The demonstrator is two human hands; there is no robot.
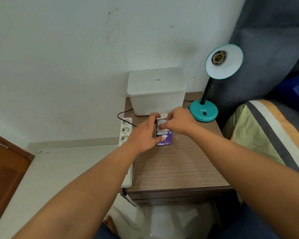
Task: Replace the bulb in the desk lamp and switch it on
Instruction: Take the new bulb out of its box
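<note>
Left hand [143,133] clasping the bulb box [164,138], right hand [179,120] pinching the bulb [162,123] at its open top.

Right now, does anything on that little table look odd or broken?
Nothing looks broken. The oddest thing is the teal desk lamp: its socket is empty. Both hands are at the open purple bulb box, the right hand pinching the white bulb inside.
</note>
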